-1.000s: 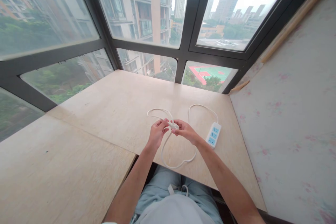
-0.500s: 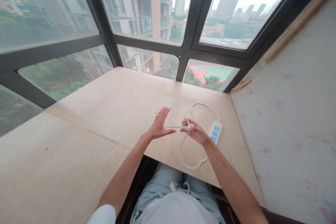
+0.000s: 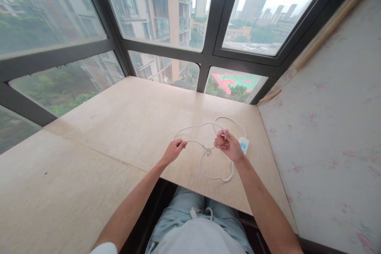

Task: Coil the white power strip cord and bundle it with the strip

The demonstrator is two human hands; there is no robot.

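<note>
A white power strip [image 3: 244,145] with blue sockets lies on the wooden desk [image 3: 133,123], partly hidden behind my right hand. Its white cable [image 3: 208,176] curls in loops in front of me, crossing in a loose knot at the middle. My left hand [image 3: 173,151] pinches the cable at the left end of a loop. Closed around another stretch of cable, my right hand [image 3: 228,145] sits just left of the strip. Both hands hover a little above the desk.
Dark-framed windows [image 3: 208,47] wrap the far and left sides of the desk. A pale flowered wall [image 3: 327,135] stands close on the right. A wooden stick [image 3: 269,97] lies in the back right corner. My lap in light trousers [image 3: 193,222] shows below the desk edge.
My left hand was open with fingers spread; it now pinches the cable. My right hand has shifted slightly right, toward the strip. The loops have tightened into a knot between the hands.
</note>
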